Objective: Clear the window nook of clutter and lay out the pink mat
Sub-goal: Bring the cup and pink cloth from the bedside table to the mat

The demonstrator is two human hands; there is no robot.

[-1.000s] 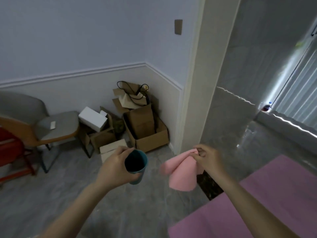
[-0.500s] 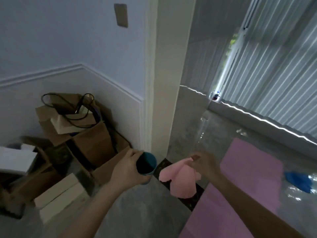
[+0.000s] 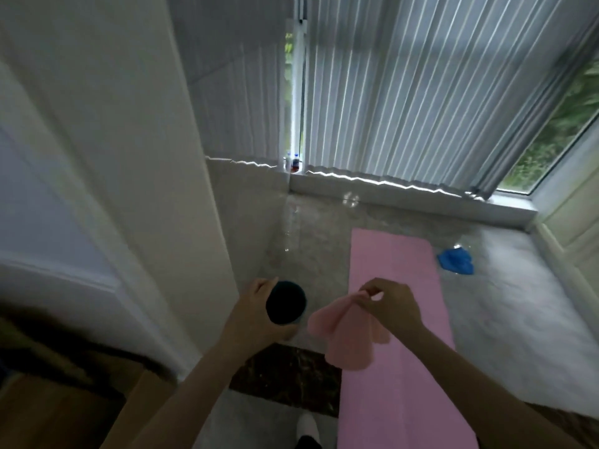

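The pink mat (image 3: pixel 393 264) lies flat on the marble floor of the window nook, running from the foreground toward the window. My left hand (image 3: pixel 256 314) grips a teal cup (image 3: pixel 287 306) held upright, its dark inside showing. My right hand (image 3: pixel 389 306) pinches a pink cloth (image 3: pixel 343 338) by one corner; the cloth hangs down over the near part of the mat. A crumpled blue cloth (image 3: pixel 455 260) lies on the floor just right of the mat's far end.
A white pillar (image 3: pixel 136 176) stands at the left edge of the nook. Vertical blinds (image 3: pixel 405 92) cover the window above a low sill (image 3: pixel 405 197). Small bottles (image 3: pixel 291 162) stand on the sill's left corner. A cardboard box (image 3: pixel 64 413) sits bottom left. A dark threshold strip (image 3: pixel 285 377) crosses the floor.
The view has swung right from the corner with boxes to the window nook. Both hands kept their grip on the cup and pink cloth and moved along toward the mat.
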